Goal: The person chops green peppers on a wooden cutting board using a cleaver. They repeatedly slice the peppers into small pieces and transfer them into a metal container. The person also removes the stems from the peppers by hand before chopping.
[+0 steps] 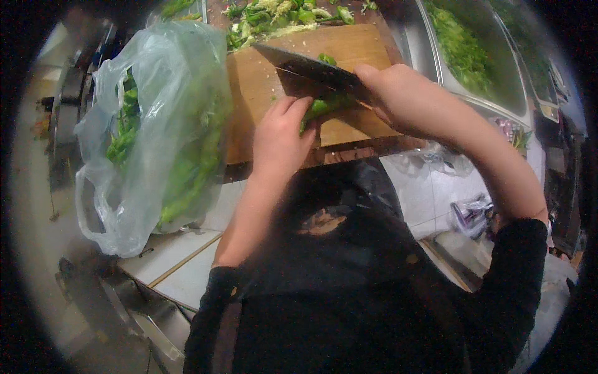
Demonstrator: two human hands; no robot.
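On a wooden cutting board (252,79), my left hand (282,133) presses a green pepper (322,106) down with its fingertips. My right hand (397,96) grips a cleaver (303,63) by its handle, the wide blade raised and tilted above the board, its far end pointing up and left. The handle is mostly hidden in my fist. A small green pepper piece (327,59) lies just beyond the blade. Cut pepper pieces and pale seedy cores (285,16) are heaped at the far edge of the board.
A translucent plastic bag (154,117) of green peppers stands close on the left of the board. To the right, a metal sink or tray (437,56) borders a mass of shredded greens (460,51). Plastic-wrapped items (472,215) lie low at the right.
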